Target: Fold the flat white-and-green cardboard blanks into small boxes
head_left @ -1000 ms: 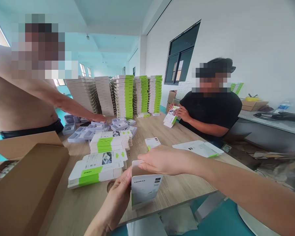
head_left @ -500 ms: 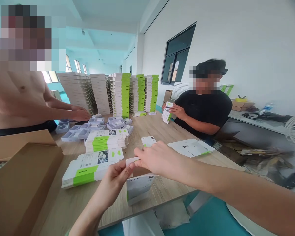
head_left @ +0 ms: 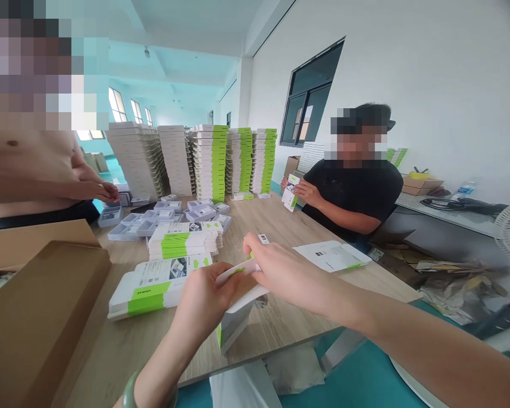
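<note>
Just above the near edge of the table, a white and green cardboard box (head_left: 234, 330) stands upright with its top end toward me. My left hand (head_left: 204, 292) pinches the flap on the left side, thumb and fingers closed on it. On the right, my right hand (head_left: 276, 263) grips the same flap's other end with bent fingers. The box's inside and part of its front are hidden by my hands. Left of my left hand lies a stack of flat folded boxes (head_left: 147, 300). Past my right hand is a flat white box (head_left: 327, 258).
A second stack of flat boxes (head_left: 185, 241) and several pale plastic trays (head_left: 153, 215) lie farther back. Tall piles of boxes (head_left: 210, 164) stand behind. An open brown carton (head_left: 55, 306) is at left. One co-worker (head_left: 352, 192) sits holding a box; another (head_left: 38, 175) stands left.
The flap between my hands has swung to a steeper slant, and my right hand has shifted slightly right. The standing co-worker's hands have drawn back left from the trays.
</note>
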A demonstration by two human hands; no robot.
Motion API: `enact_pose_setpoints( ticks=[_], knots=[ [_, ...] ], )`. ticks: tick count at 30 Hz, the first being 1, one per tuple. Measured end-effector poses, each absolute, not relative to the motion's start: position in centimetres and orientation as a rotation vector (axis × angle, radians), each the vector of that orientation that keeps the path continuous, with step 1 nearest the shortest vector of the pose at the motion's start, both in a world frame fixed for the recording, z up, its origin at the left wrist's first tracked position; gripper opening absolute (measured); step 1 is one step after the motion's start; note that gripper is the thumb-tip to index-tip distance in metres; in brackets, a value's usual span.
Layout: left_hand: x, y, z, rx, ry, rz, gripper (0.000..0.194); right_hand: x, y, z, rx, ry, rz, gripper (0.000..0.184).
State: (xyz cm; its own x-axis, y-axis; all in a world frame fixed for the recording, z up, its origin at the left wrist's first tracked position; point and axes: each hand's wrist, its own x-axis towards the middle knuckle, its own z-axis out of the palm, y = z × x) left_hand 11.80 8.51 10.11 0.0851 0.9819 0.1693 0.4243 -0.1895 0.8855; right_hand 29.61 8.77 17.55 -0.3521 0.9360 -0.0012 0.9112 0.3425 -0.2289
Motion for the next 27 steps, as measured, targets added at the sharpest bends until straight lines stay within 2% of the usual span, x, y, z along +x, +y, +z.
enact_pose_setpoints(
  ticks=[8, 11, 14, 16, 20, 23, 27],
  knots=[
    [11.7, 8.4, 10.1, 1.688, 1.494, 1.131, 0.028, 29.1, 9.5, 16.2, -1.663, -2.488, 0.049, 0.032],
    [11.5, 8.6, 10.0, 1.677, 1.509, 1.132, 0.029, 28.9, 8.9, 15.2, -1.642, -2.389, 0.077, 0.025],
    [11.3, 9.0, 9.8, 1.649, 1.528, 1.141, 0.03, 28.9, 7.9, 14.2, -1.549, -2.291, 0.096, 0.012],
    [11.3, 9.2, 9.7, 1.635, 1.522, 1.148, 0.032, 29.1, 7.4, 13.8, -1.414, -2.296, 0.116, 0.014],
    [11.3, 9.8, 9.3, 1.622, 1.457, 1.155, 0.03, 29.7, 7.8, 14.0, -1.262, -2.348, 0.399, 0.029],
    [11.3, 10.2, 8.7, 1.586, 1.363, 1.156, 0.032, 29.6, 9.1, 14.1, -1.207, -2.26, 0.639, 0.021],
    [11.3, 10.7, 7.6, 1.51, 1.235, 1.175, 0.023, 28.5, 10.4, 13.2, -1.222, -2.036, 0.923, 0.032]
  ],
)
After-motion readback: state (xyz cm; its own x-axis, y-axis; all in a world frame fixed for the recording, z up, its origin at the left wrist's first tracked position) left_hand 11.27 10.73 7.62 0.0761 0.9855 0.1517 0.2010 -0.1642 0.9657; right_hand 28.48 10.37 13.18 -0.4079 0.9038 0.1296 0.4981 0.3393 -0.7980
